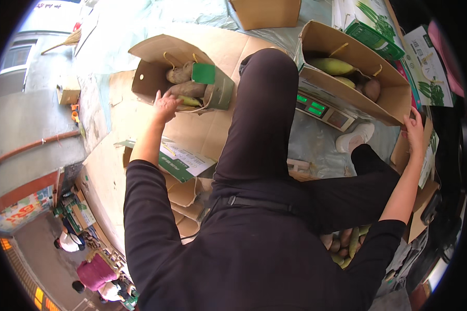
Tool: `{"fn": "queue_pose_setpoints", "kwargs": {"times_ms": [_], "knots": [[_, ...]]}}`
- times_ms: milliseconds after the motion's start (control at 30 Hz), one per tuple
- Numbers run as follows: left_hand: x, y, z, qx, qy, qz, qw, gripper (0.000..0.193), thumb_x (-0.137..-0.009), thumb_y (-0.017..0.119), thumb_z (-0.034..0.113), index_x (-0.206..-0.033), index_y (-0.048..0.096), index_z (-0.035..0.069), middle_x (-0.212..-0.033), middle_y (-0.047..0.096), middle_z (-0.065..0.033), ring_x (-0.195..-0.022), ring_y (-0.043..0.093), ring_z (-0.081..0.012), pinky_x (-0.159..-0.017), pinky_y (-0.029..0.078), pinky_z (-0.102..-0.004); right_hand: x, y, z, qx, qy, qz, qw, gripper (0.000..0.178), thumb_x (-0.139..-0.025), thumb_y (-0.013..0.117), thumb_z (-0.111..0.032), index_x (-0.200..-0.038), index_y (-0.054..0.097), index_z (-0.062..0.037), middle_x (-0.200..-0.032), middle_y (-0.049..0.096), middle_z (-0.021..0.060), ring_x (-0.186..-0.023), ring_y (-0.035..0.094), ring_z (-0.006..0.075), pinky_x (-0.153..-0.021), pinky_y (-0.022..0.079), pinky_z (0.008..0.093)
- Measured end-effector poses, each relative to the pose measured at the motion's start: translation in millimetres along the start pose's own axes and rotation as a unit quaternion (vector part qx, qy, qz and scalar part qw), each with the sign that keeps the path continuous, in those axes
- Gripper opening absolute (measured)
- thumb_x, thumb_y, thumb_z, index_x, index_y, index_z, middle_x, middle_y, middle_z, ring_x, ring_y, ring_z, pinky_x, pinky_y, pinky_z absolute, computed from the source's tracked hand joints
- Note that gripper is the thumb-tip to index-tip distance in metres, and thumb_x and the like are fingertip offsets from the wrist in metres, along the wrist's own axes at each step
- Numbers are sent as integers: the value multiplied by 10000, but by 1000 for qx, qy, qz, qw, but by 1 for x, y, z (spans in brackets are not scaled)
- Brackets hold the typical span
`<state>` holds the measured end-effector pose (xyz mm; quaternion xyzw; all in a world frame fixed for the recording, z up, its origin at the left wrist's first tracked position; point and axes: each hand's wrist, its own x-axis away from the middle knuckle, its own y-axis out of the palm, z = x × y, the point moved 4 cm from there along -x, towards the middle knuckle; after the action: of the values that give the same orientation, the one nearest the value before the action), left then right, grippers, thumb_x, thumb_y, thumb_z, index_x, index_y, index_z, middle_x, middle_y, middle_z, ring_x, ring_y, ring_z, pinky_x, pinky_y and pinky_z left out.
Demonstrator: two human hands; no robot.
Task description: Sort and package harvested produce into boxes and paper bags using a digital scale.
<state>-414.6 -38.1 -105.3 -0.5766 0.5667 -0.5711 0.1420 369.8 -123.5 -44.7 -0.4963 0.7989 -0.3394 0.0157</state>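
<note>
To the left, a cardboard box (220, 90) with flaps up holds brown root vegetables (181, 74) that look like sweet potatoes, and an ear of corn in its husk (190, 100). My left hand (167, 106) reaches over its near rim, fingers spread close to the corn, holding nothing. On the right, a longer cardboard box (347, 96) rests on a digital scale (321, 110) with a lit green display. Inside lie green corn ears (333, 66) and reddish-brown root vegetables (371, 89). My right hand (414, 129) grips that box's right end, thumb and fingers at its corner.
My bent legs (264, 114) stand between the two boxes. Flattened printed cartons (187, 160) lie below the left box. More corn and root vegetables (347, 243) sit by my right elbow. A closed carton (267, 13) stands at the back. People (96, 272) work far off at lower left.
</note>
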Motion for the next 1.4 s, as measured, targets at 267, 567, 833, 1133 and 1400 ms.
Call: {"fn": "queue_pose_setpoints", "kwargs": {"times_ms": [267,567,833,1133,1400], "knots": [[-10,44,1,70,40,-24,996,324,-792,502,80,-1041,668,203,-869,662,-119,-825,633,-321,-698,509,-431,-6,-10,10,45,1,23,999,503,-845,634,-243,-1310,447,-195,-788,579,-19,-623,521,79,-495,370,212],[59,59,4,82,31,-71,994,227,-790,513,96,-923,688,154,-792,648,-156,-781,631,-343,-682,499,-452,16,12,-18,49,21,34,998,541,-824,639,-292,-1317,439,-192,-881,624,40,-718,588,133,-586,446,289],[112,94,17,47,83,-243,965,228,-752,531,112,-923,680,133,-898,663,-148,-888,637,-311,-785,503,-411,10,10,-16,68,20,20,997,553,-816,641,-300,-1314,435,-176,-927,626,69,-699,613,158,-570,466,301],[102,-66,-12,467,-84,-28,880,274,-843,627,108,-1103,633,23,-1043,672,-112,-913,633,-158,-826,490,-296,8,9,-19,87,-10,16,996,576,-805,652,-294,-1317,430,-152,-928,633,101,-679,623,180,-553,474,328],[-17,-276,71,465,26,203,861,357,-927,538,172,-1266,533,57,-1191,606,-118,-1046,588,-193,-884,461,-324,3,5,-10,103,-28,25,994,533,-822,636,-295,-1306,461,-158,-900,618,55,-678,595,139,-581,454,288]]}}
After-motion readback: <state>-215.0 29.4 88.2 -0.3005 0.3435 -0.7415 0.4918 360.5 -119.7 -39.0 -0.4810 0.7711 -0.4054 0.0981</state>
